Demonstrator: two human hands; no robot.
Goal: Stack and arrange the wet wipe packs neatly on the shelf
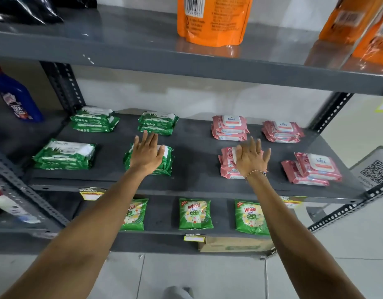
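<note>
On the grey middle shelf lie small stacks of wet wipe packs. Green stacks fill the left half: back left, back middle, front left and front middle. Pink stacks fill the right half: back, back right, front and front right. My left hand lies flat, fingers spread, over the front middle green stack. My right hand lies flat over the front pink stack. Neither hand grips a pack.
The upper shelf carries orange pouches and black bags. Green detergent packets and a cardboard box sit on the lower shelf. A blue bottle stands on the neighbouring rack at left. Perforated posts flank the shelf.
</note>
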